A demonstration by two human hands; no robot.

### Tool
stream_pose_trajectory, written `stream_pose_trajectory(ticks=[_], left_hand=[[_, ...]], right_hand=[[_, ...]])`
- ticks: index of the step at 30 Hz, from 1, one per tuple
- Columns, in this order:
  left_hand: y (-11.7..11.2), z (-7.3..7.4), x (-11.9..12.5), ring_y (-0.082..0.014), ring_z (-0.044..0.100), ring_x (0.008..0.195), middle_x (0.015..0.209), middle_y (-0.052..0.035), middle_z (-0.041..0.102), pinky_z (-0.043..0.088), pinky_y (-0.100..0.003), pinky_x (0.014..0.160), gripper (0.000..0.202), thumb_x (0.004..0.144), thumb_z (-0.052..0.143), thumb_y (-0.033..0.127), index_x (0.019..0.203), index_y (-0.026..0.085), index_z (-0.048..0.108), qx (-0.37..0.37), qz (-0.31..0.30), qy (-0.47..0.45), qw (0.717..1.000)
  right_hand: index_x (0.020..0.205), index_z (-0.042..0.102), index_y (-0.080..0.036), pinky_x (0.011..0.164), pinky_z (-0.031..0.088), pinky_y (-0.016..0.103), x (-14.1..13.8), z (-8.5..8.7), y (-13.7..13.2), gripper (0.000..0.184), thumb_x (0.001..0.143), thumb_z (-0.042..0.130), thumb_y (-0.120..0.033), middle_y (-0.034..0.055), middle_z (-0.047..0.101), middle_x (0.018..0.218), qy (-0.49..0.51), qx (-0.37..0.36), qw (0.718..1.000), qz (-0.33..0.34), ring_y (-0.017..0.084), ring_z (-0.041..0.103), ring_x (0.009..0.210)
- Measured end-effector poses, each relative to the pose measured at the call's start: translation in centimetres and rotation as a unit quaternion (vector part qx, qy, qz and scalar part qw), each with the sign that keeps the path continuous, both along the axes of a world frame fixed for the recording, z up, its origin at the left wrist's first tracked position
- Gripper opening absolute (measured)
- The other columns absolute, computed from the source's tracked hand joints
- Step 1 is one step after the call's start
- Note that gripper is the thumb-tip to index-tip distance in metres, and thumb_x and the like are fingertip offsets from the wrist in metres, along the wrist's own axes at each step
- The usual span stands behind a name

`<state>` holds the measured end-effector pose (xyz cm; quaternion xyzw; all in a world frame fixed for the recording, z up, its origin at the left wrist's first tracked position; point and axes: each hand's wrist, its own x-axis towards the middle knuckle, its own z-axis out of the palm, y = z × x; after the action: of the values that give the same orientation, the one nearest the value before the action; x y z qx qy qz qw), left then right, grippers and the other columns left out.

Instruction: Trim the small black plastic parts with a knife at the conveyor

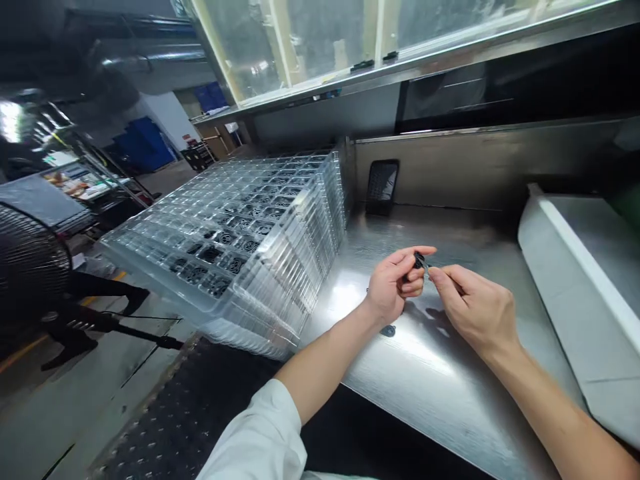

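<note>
My left hand (393, 283) pinches a small black part (419, 259) above the metal worktop (430, 393). Close by on the right, my right hand (473, 300) has its thumb and forefinger pressed together on a thin greyish piece whose kind I cannot make out. Its end meets the black part or lies right beside it. Below my left wrist, another small dark part (387, 330) rests on the worktop.
Left of my hands rises a tall stack of clear plastic trays (285, 267), with black parts in several pockets. A phone (383, 181) leans against the back wall. On the right stands a white bin (575, 280). A fan (30, 260) is at far left, with a person's legs (100, 300) behind.
</note>
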<state>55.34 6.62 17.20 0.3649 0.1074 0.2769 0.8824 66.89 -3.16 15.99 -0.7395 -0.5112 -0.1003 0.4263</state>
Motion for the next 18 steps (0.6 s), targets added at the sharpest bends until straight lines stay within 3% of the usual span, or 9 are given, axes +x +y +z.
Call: stream_pose_trajectory(ticks=[5, 9, 15, 18], left_hand=[[0.1, 0.2, -0.2, -0.0058, 0.024, 0.053, 0.069, 0.0033, 0.036, 0.020, -0.019, 0.049, 0.038, 0.088, 0.068, 0.031, 0.122, 0.014, 0.072, -0.010, 0.000, -0.002, 1.000], [0.0, 0.2, -0.3, -0.0040, 0.023, 0.051, 0.069, 0.0034, 0.035, 0.015, -0.019, 0.049, 0.039, 0.086, 0.068, 0.031, 0.120, 0.012, 0.072, -0.009, -0.006, -0.029, 1.000], [-0.7, 0.1, 0.0, -0.0044, 0.020, 0.050, 0.064, 0.0046, 0.031, 0.010, -0.022, 0.050, 0.044, 0.084, 0.067, 0.038, 0.118, 0.010, 0.073, 0.027, -0.043, 0.024, 0.998], [-0.8, 0.0, 0.2, -0.0044, 0.020, 0.050, 0.063, 0.0050, 0.032, 0.010, -0.023, 0.050, 0.048, 0.084, 0.068, 0.042, 0.120, 0.010, 0.073, 0.028, -0.047, 0.037, 0.998]], right_hand=[[0.074, 0.067, -0.023, 0.059, 0.037, 0.033, 0.3, 0.2, 0.1, 0.062, 0.095, 0.040, -0.075, 0.0040, 0.065, 0.066, 0.036, -0.009, 0.999, -0.017, 0.019, 0.057, 0.058], [0.085, 0.072, -0.026, 0.064, 0.043, 0.036, 0.5, 0.4, -0.2, 0.054, 0.093, 0.045, -0.072, 0.0083, 0.072, 0.079, 0.080, 0.022, 0.997, -0.005, 0.024, 0.065, 0.069], [0.082, 0.069, -0.032, 0.055, 0.038, 0.038, -0.3, 1.0, 0.2, 0.039, 0.076, 0.062, -0.070, 0.0049, 0.060, 0.063, 0.181, -0.009, 0.982, -0.054, 0.024, 0.053, 0.057], [0.076, 0.065, -0.030, 0.053, 0.036, 0.036, -0.6, 1.2, 0.5, 0.040, 0.077, 0.062, -0.070, 0.0033, 0.053, 0.059, 0.188, -0.015, 0.981, -0.054, 0.023, 0.050, 0.055]])
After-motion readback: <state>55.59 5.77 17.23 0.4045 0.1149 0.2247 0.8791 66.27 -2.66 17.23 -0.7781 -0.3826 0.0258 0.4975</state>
